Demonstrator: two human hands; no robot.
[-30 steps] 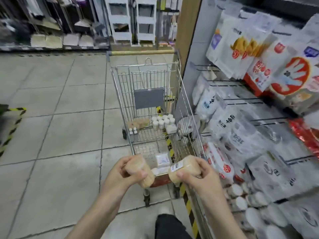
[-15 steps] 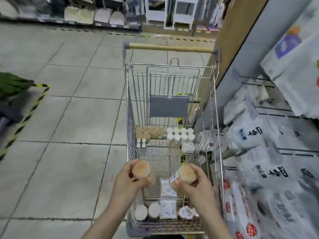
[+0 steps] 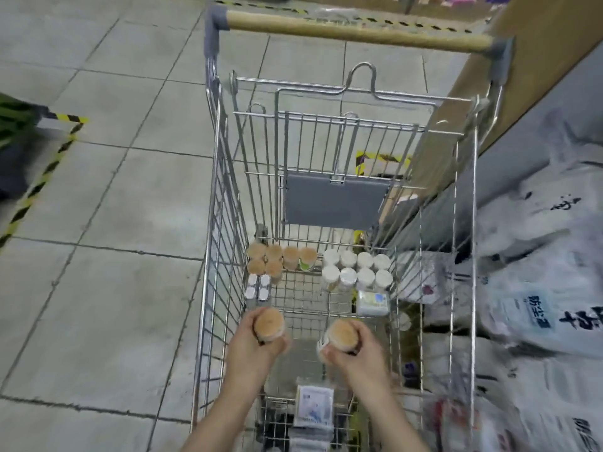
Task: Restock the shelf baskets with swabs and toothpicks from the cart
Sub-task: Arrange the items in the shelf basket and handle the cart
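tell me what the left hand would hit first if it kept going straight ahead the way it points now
Probably the small white-capped bottles by the cart's left wall, with the tan-topped jars behind. The left hand holds a tan jar above the cart floor; depth is unclear.

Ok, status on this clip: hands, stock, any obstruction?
Left hand grips toothpick jar. Right hand grips second toothpick jar. Both above cart. Nothing blocking.

There is a single view, from a camera on the person's head. It looks steeply down and forward into a wire cart (image 3: pixel 225 243) close below, whose wooden handle (image 3: pixel 355 34) lies at the far top edge. The tiled floor (image 3: pixel 98 207) fills the left, bagged goods on a shelf (image 3: pixel 535 288) crowd the right, and both forearms enter from the bottom edge.
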